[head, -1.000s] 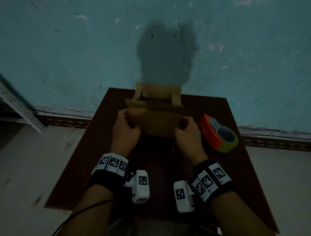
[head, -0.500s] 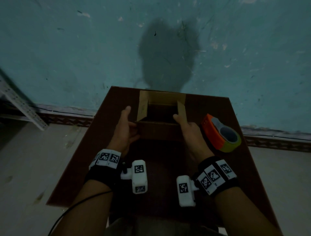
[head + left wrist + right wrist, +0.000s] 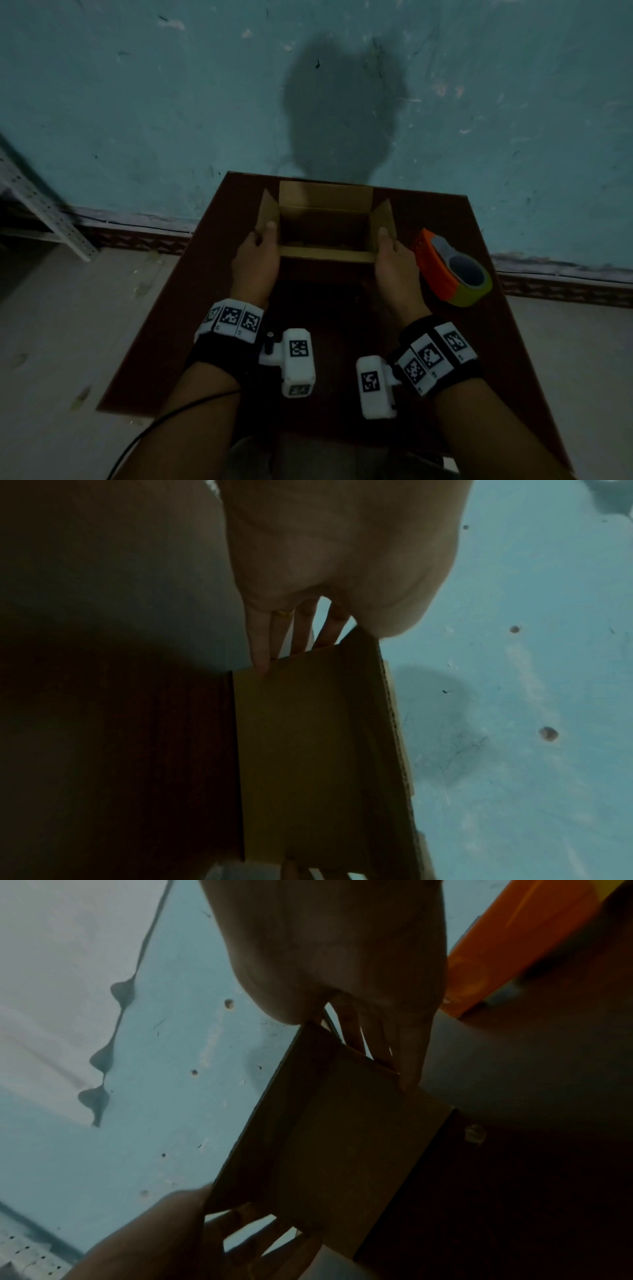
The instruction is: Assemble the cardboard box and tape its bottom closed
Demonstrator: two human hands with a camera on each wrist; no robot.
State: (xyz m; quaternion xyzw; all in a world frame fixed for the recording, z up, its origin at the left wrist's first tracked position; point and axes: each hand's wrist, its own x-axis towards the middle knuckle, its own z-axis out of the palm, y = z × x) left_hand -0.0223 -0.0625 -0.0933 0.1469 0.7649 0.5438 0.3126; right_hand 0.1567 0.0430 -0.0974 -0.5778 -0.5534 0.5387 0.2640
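Note:
The brown cardboard box [image 3: 325, 198] stands on the dark table [image 3: 342, 342] with its opening up and its flaps raised. My left hand [image 3: 256, 255] grips the left side flap, thumb on the inner face. In the left wrist view its fingers [image 3: 260, 647] lie straight down the outside of the box [image 3: 308, 750]. My right hand [image 3: 394, 263] holds the right side flap the same way. In the right wrist view its fingers [image 3: 411, 1064] run along the outer wall of the box [image 3: 342, 1137]. The box's underside is hidden.
An orange tape dispenser [image 3: 448, 270] with a yellow-green roll lies on the table just right of my right hand, also orange in the right wrist view [image 3: 514, 934]. A blue-green wall stands close behind the table. A metal shelf frame [image 3: 41, 209] stands at far left.
The box was held up and tilted toward me a second ago; it now stands on the table, opening up. Both hands have shifted from its near face to the side flaps.

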